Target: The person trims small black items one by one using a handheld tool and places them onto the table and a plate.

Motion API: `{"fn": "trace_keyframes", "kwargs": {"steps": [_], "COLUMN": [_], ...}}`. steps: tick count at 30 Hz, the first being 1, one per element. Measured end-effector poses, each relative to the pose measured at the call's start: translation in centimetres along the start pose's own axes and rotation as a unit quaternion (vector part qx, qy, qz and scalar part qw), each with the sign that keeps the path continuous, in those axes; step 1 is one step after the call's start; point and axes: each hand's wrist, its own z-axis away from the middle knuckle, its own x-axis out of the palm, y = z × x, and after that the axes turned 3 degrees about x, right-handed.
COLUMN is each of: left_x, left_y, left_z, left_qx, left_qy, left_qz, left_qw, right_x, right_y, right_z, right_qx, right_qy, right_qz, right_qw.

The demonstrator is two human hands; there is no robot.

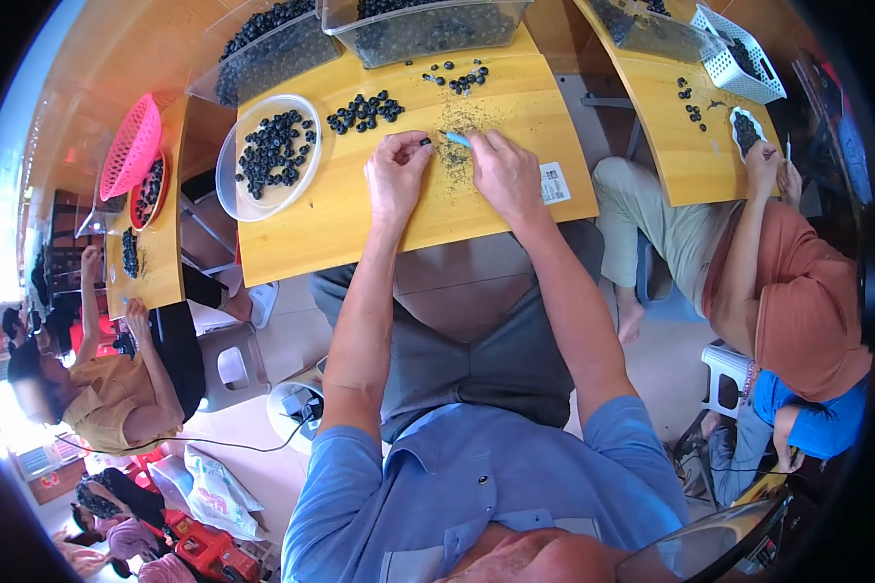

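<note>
Between thumb and fingertips, my left hand (397, 177) pinches a small black round bead-like piece (425, 142). My right hand (506, 175) is closed around a slim light-blue tool (459, 140), whose tip points at that piece; its working end is too small to make out. Fine dark shavings (454, 173) are scattered on the yellow wooden table (360, 238) between and beyond both hands. A heap of similar black pieces (365, 112) lies beyond my left hand, and several more (462, 82) lie farther off. Left of them, a round clear tray (227, 180) holds many black pieces.
Clear plastic bins (437, 41) full of black pieces stand along the far edge. A white label (552, 183) lies beside my right hand. Co-workers sit at tables left and right, with a pink basket (131, 146) and a white basket (739, 58) there.
</note>
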Motion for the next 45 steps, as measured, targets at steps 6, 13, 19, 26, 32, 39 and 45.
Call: {"fn": "trace_keyframes", "kwargs": {"steps": [6,13,19,26,32,39,45], "left_x": [0.1,0.3,0.3,0.5,0.5,0.3,0.2], "left_y": [0.2,0.5,0.4,-0.3,0.3,-0.9,-0.4], "left_z": [-0.1,-0.1,-0.1,-0.2,0.0,0.0,0.0], "left_qx": [-0.028,-0.001,0.008,0.004,-0.029,-0.039,-0.01], "left_qy": [-0.009,-0.028,-0.041,-0.02,-0.014,0.0,0.023], "left_qz": [0.01,0.029,0.016,0.123,0.087,0.087,0.169], "left_qw": [1.0,0.999,0.999,0.992,0.996,0.995,0.985], "right_x": [-0.4,-0.3,-0.2,-0.2,-0.9,-0.7,-0.6], "right_y": [-0.2,-0.2,-0.2,-0.4,-0.5,-0.5,-0.4], "right_z": [-0.1,-0.1,0.0,-0.1,-0.1,-0.2,-0.1], "right_qx": [-0.039,-0.065,-0.066,-0.045,-0.049,-0.048,-0.034], "right_qy": [0.0,-0.013,-0.02,-0.039,-0.009,0.007,0.012], "right_qz": [0.005,0.009,0.018,0.005,0.012,0.007,0.007], "right_qw": [0.999,0.998,0.997,0.998,0.999,0.999,0.999]}}
